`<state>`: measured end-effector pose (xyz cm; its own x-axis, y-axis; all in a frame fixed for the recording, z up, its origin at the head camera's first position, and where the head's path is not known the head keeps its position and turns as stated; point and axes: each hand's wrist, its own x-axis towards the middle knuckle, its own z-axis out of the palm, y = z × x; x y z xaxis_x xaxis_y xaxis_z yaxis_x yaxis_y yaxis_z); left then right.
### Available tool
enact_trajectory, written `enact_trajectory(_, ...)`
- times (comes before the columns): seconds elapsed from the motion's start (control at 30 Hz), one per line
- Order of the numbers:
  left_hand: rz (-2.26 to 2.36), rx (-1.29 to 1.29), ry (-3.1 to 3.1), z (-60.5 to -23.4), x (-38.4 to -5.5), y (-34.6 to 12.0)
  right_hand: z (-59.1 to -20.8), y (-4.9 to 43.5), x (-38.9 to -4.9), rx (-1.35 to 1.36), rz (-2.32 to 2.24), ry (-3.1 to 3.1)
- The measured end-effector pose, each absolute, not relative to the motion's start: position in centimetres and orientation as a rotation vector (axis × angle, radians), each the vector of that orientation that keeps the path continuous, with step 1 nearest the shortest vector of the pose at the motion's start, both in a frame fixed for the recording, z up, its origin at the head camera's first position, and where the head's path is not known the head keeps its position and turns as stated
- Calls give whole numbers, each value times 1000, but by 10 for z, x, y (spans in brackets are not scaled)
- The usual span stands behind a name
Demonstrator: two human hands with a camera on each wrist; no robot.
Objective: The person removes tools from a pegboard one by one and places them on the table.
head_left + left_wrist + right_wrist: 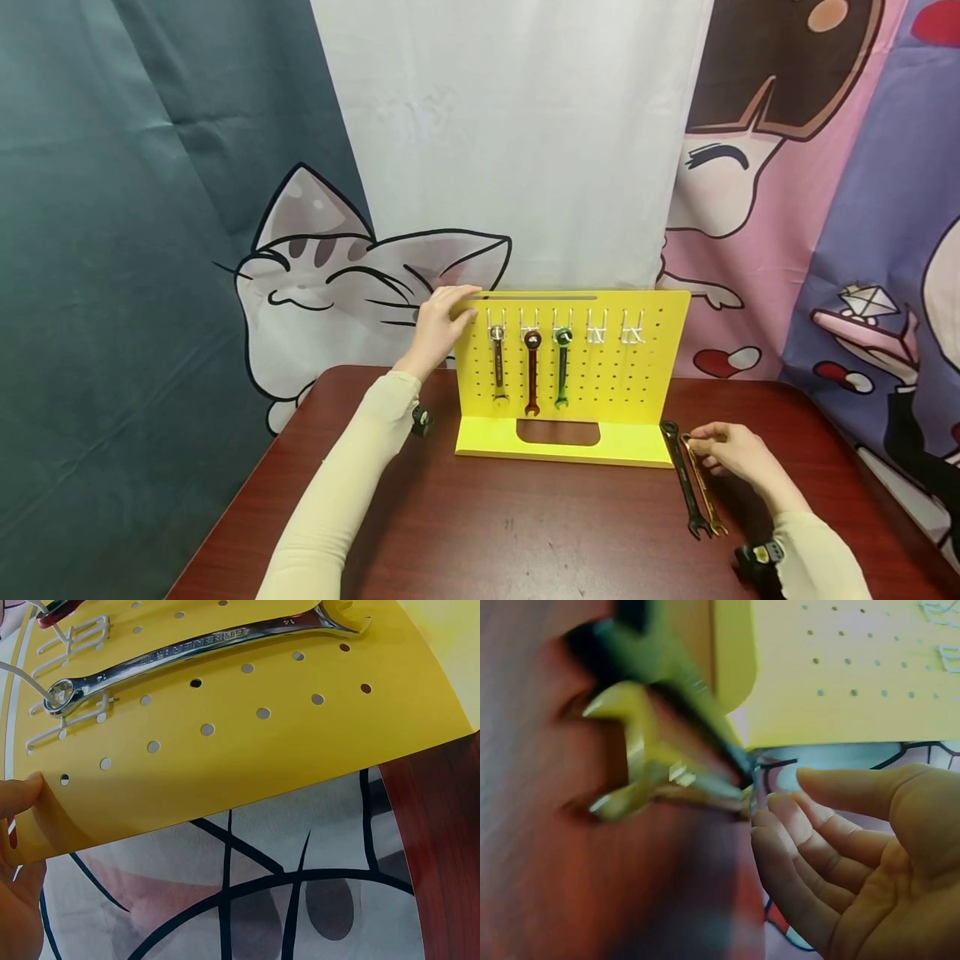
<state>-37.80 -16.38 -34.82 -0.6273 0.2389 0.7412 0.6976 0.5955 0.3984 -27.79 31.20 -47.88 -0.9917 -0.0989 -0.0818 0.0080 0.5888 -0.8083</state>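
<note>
My left hand (441,323) grips the upper left corner of a yellow pegboard stand (480,433), thumb in front and fingers behind. Three combination wrenches hang from its white hooks: a silver one (195,649), a red one (532,375) and a green one (562,371). At the right, my right hand (738,457) is at the ring end of a gold combination wrench (703,487), fingertips right beside it. The right wrist view shows a gap between thumb (840,787) and fingers. A black combination wrench (684,479) lies alongside the gold one, touching distance from the stand.
Two white double hooks (596,327) on the board's right side hold no wrench. The stand rests on a dark red wooden table (540,525). Behind it hangs a printed cartoon curtain (525,150).
</note>
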Motion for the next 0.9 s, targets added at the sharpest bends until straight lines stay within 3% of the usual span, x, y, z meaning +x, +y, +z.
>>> enact_trajectory(0.53,-925,-730,-2190,-347,-375,-164,-436,257,-296,-294,-1385,2802)
enact_trajectory(0.9,-908,-709,-2192,-350,-378,-164,-426,213,-315,-406,-1571,2760)
